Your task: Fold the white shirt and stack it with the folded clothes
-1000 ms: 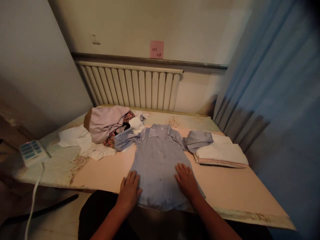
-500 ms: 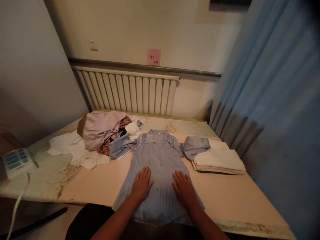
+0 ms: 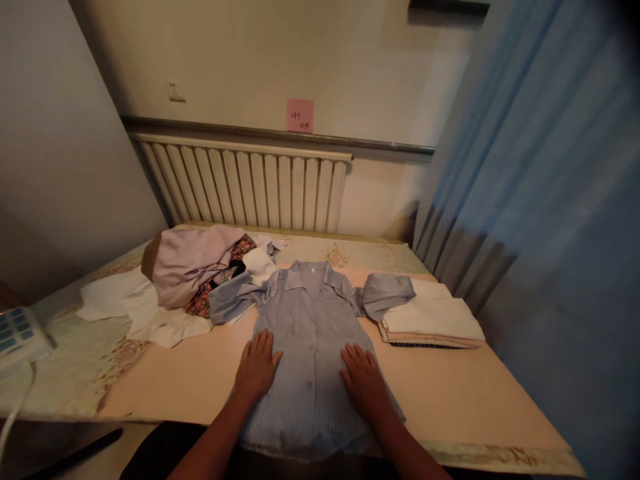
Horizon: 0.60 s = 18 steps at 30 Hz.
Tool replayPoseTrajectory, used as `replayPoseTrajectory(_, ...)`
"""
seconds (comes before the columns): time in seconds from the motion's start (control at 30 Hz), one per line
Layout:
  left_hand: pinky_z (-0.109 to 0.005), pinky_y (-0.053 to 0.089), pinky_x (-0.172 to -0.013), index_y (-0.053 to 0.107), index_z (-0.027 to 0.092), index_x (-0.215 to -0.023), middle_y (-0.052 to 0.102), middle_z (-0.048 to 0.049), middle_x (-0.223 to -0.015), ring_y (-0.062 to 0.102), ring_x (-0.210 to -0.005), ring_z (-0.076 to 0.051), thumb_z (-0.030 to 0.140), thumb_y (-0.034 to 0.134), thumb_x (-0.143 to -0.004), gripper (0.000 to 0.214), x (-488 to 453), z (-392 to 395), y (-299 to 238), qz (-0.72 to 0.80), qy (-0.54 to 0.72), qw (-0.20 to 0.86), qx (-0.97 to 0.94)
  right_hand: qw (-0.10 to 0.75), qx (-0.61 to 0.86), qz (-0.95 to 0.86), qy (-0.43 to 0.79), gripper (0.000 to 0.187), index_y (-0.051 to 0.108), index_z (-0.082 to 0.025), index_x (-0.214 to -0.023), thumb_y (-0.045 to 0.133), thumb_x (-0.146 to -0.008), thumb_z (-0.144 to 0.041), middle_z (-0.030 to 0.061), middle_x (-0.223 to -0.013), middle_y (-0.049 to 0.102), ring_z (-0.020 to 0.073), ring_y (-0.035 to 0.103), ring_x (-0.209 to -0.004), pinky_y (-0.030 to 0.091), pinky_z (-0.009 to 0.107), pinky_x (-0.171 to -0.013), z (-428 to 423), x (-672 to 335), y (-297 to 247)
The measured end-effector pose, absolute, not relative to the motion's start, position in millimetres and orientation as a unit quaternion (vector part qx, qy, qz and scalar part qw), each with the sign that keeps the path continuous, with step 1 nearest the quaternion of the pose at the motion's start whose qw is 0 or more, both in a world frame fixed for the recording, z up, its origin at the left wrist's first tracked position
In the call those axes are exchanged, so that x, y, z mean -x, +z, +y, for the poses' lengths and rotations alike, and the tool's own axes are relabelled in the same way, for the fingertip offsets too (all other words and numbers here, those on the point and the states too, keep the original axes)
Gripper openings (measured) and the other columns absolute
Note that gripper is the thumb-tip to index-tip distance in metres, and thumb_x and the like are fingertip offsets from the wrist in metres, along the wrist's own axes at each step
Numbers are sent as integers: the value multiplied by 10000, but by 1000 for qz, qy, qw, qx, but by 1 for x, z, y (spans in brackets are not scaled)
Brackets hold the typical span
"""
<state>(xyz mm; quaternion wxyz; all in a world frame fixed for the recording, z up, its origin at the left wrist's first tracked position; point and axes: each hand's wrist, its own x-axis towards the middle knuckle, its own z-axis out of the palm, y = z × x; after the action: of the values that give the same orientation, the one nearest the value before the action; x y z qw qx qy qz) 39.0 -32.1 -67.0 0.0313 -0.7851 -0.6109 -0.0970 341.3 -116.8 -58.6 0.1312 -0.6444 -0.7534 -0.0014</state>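
Observation:
A pale blue striped shirt (image 3: 310,333) lies face up on the table (image 3: 465,400), collar towards the wall, its hem hanging over the near edge. My left hand (image 3: 257,368) rests flat on the shirt's left side, fingers stretched out. My right hand (image 3: 363,380) lies flat on the shirt's right side, fingers spread. The shirt's right sleeve (image 3: 387,293) is bunched against a stack of folded cloth. Its left sleeve (image 3: 233,298) reaches into a heap of clothes.
A heap of loose clothes (image 3: 195,267), lilac, floral and white, sits at the back left. Folded light cloths (image 3: 433,320) are stacked at the right. A white keypad device (image 3: 17,333) with a cord lies at the far left. A radiator (image 3: 240,183) is behind, a blue curtain (image 3: 550,200) to the right.
My left hand slid left across the shirt front, back towards its left side. My right hand barely moved. The view drifted slightly to the right.

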Motion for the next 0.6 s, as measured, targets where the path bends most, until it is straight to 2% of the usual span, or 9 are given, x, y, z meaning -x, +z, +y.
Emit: replayPoseTrajectory(0.6,-492,260,-1119,444,125,-1389,439,-142,-1465,319,-1399,-281,456,280,-939,582,-35,-34,-66,-609,-126,61,780,142,643,-752,-20,427,489,-260,-1356,418,-950,-372,33,-1467,437,249,323,-1390,252,465,-1131,-116,-343,-63)
